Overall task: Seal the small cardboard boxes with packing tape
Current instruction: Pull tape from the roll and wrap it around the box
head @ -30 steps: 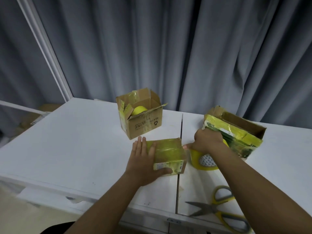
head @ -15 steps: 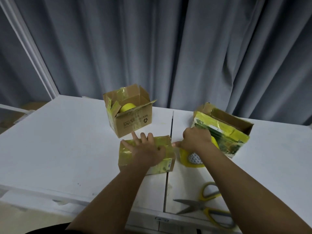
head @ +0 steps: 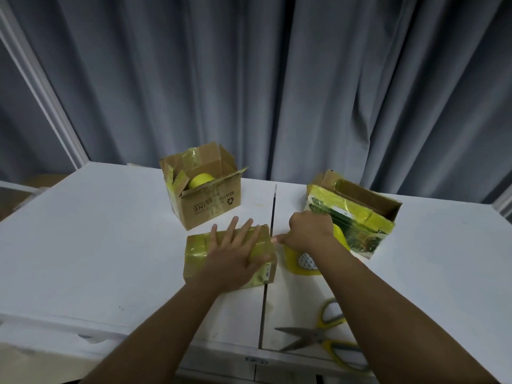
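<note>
The small taped cardboard box (head: pixel 230 256) lies at the middle of the white table (head: pixel 97 245), its right edge over the seam between the two tabletops. The left hand (head: pixel 235 253) presses flat on its top, fingers (head: pixel 245 230) spread and gripping nothing. The right hand (head: pixel 309 231) closes over the yellow tape roll (head: pixel 300 261) just beside the box. An open box (head: pixel 205 189) stands behind, another taped open box (head: pixel 352 217) to the right. Scissors (head: pixel 324 339) lie near the front edge. The table's left half is bare.
</note>
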